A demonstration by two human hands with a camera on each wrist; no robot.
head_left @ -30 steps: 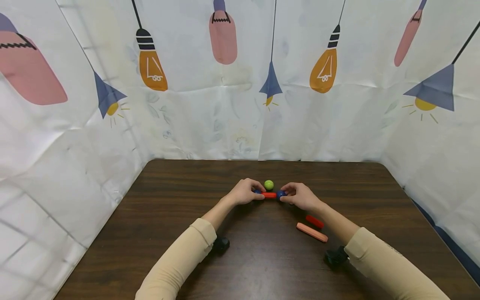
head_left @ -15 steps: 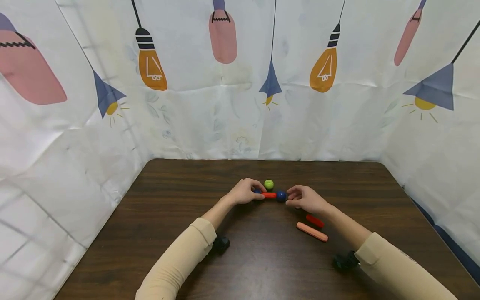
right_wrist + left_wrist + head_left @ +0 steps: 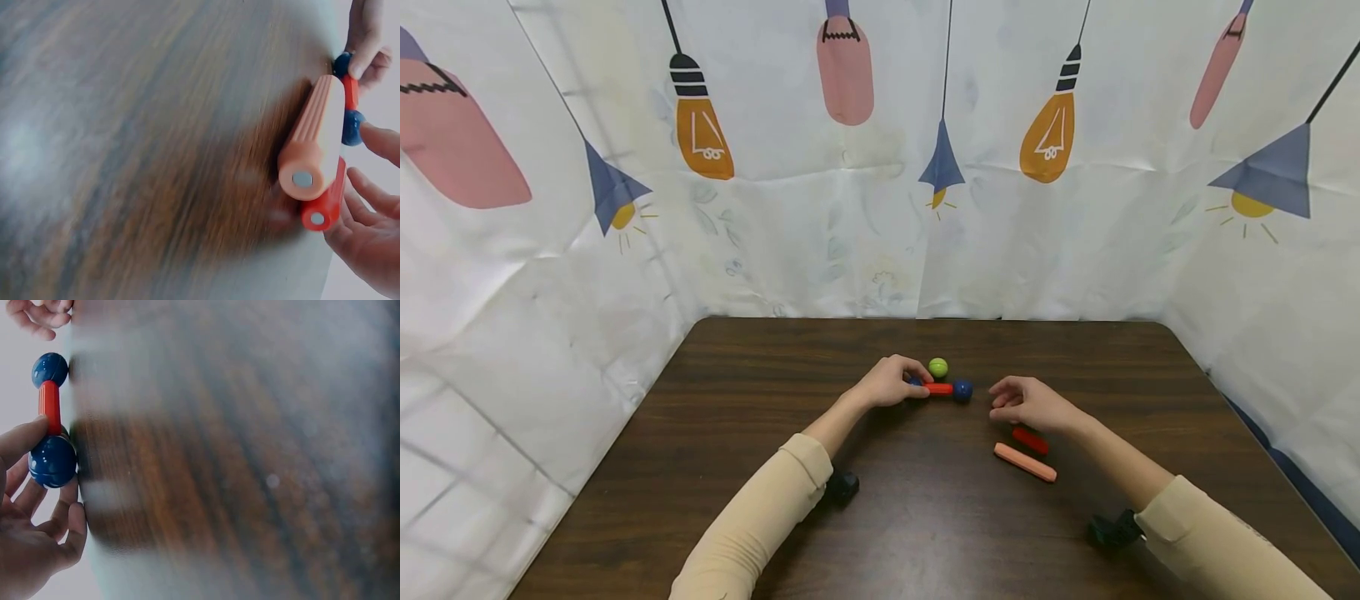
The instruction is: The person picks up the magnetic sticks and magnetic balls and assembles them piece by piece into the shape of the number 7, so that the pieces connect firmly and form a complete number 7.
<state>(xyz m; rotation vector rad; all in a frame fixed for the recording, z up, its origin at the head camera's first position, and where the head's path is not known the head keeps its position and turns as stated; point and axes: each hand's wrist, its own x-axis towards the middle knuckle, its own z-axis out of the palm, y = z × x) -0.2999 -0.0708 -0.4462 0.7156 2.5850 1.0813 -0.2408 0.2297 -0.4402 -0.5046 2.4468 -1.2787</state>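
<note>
Guessing I'm mid-joining: left hand (image 3: 887, 382) pinches one end of the glossy dumbbell (image 3: 940, 389), blue balls on a red ribbed rod, toward the counter's (image 3: 790, 358) far edge. Right hand (image 3: 1030, 405) is loose-fingered, holding nothing; next probably calls for grabbing the silver-tipped salmon rod (image 3: 1025, 462).

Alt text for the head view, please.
A left hand grips one end of a red bar with blue ball tips on a dark table; the right hand holds nothing, near a loose red rod and peach rod. A green ball lies beyond.
</note>
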